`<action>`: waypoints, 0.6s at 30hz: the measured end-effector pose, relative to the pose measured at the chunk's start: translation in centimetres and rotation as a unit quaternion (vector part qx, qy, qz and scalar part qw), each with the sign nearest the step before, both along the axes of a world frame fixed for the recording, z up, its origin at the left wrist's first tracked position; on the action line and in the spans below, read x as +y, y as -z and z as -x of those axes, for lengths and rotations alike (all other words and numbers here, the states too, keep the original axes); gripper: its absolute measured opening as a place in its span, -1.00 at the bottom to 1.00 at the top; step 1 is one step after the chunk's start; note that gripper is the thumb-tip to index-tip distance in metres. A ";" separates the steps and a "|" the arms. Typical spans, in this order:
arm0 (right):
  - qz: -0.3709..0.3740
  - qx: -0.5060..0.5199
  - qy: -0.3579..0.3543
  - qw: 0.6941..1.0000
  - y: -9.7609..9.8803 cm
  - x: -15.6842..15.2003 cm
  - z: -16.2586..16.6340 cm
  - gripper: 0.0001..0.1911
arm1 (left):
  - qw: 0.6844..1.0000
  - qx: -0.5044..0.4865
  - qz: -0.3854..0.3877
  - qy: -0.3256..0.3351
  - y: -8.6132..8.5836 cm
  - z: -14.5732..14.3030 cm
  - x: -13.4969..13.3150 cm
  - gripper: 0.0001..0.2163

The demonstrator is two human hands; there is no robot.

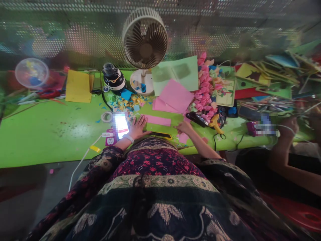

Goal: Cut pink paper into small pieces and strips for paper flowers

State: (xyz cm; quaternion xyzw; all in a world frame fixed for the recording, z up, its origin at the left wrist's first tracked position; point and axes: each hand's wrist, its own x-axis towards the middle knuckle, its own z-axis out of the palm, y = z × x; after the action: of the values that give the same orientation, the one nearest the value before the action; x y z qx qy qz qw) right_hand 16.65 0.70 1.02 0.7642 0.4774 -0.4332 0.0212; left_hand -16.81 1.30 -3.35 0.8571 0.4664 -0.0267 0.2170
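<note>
My left hand (138, 127) lies flat with fingers spread on the green table (50, 130), its fingertips touching the left end of a pink paper strip (157, 120). My right hand (184, 127) rests curled at the right end of a green paper sheet (163, 127), fingers bent down onto it; what it pinches, if anything, I cannot make out. A small pink paper piece (184, 137) lies just below that hand. A lit phone (120, 125) sits left of my left wrist.
A desk fan (144, 43) stands at the back, with pink sheets (174, 97), a pale green sheet (177, 73) and pink paper flowers (205, 90) beside it. Paper scraps (126, 102), a tape roll (107, 116), yellow paper (78, 86) and a glue gun (215, 122) lie around. Another person's arm (284, 147) reaches in at right.
</note>
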 end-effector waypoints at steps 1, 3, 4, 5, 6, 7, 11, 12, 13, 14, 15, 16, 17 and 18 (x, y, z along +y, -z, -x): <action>-0.006 0.006 0.001 1.000 0.0 0.2 0.4 -0.55 | 1.000 0.002 -0.001 0.000 -0.3 0.0 0.0 -0.15; -0.018 0.038 0.000 0.999 0.2 0.9 2.1 -0.60 | 1.000 0.010 -0.003 0.004 -1.1 -0.2 0.3 -0.19; -0.024 0.066 -0.002 0.998 0.4 1.2 3.2 -0.61 | 1.000 0.015 -0.005 0.007 -1.6 -0.3 0.5 -0.23; -0.026 0.096 -0.011 0.995 0.7 1.6 4.3 -0.62 | 1.000 0.019 -0.009 0.007 -2.3 -0.5 0.7 -0.29; -0.025 0.102 -0.023 0.994 1.0 1.9 5.4 -0.60 | 1.000 0.021 -0.014 0.000 -2.9 -0.8 1.1 -0.38; -0.025 0.096 -0.039 0.994 1.3 2.2 6.2 -0.58 | 0.999 0.021 -0.018 -0.016 -3.5 -1.1 1.5 -0.48; -0.016 0.055 -0.083 0.995 2.0 2.6 7.5 -0.58 | 0.991 -0.001 0.059 -0.123 -5.0 -3.5 3.4 -0.75; -0.012 0.054 -0.087 0.995 2.1 2.6 7.5 -0.59 | 0.984 -0.012 0.108 -0.142 -5.0 -4.2 3.9 -0.71; -0.008 0.054 -0.090 0.994 2.1 2.6 7.4 -0.60 | 0.974 -0.027 0.162 -0.154 -4.8 -4.8 4.3 -0.64; -0.005 0.053 -0.093 0.994 2.0 2.5 7.3 -0.60 | 0.962 -0.052 0.215 -0.163 -4.6 -5.4 4.6 -0.59; -0.004 0.051 -0.095 0.994 1.9 2.5 7.2 -0.58 | 0.948 -0.068 0.256 -0.177 -4.3 -5.8 4.9 -0.59; -0.004 0.051 -0.096 0.994 1.8 2.4 7.2 -0.56 | 0.936 -0.077 0.286 -0.190 -4.0 -6.1 5.2 -0.59; -0.004 0.052 -0.095 0.994 1.7 2.4 7.2 -0.54 | 0.928 -0.077 0.302 -0.203 -3.8 -6.2 5.4 -0.61; -0.004 0.055 -0.093 0.994 1.6 2.4 7.2 -0.53 | 0.924 -0.070 0.308 -0.215 -3.6 -6.2 5.5 -0.63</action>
State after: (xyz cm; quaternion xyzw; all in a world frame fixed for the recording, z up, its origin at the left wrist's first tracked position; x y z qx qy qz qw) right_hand 9.40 3.08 -0.61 0.6916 0.5486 -0.4687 0.0320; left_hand -10.63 6.82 0.20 0.6266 0.5922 -0.0619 0.5028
